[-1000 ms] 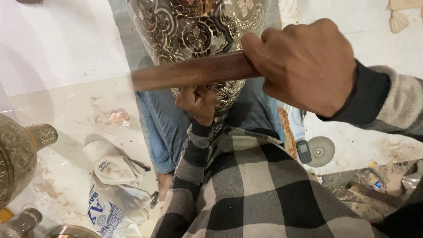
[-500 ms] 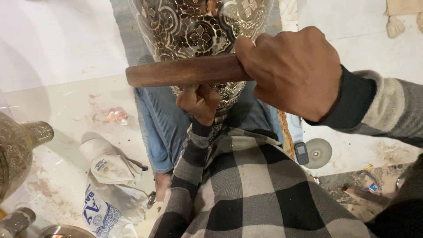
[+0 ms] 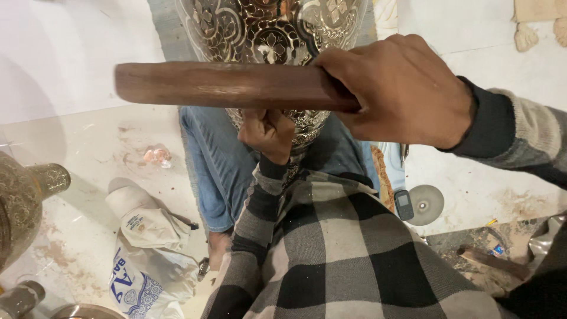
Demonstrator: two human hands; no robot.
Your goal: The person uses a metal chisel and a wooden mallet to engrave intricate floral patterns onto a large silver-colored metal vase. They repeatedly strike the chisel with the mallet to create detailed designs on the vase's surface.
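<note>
The scene is evenly and brightly lit from above. Sharp glints are thrown off the engraved metal vase (image 3: 271, 35), and the white wall left of it is nearly washed out. A soft shadow is cast on the floor below and left of the vase. The wooden stick (image 3: 224, 85) in front of it is slightly softened by blur.

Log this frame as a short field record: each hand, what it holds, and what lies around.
right hand: grips one end of a brown wooden stick, held level
left hand: closed against the lower part of an engraved metal vase
vase: sits between the person's knees, behind the stick
floor left: white bag, another brass vessel
floor right: small dark phone, round grey disc
</note>
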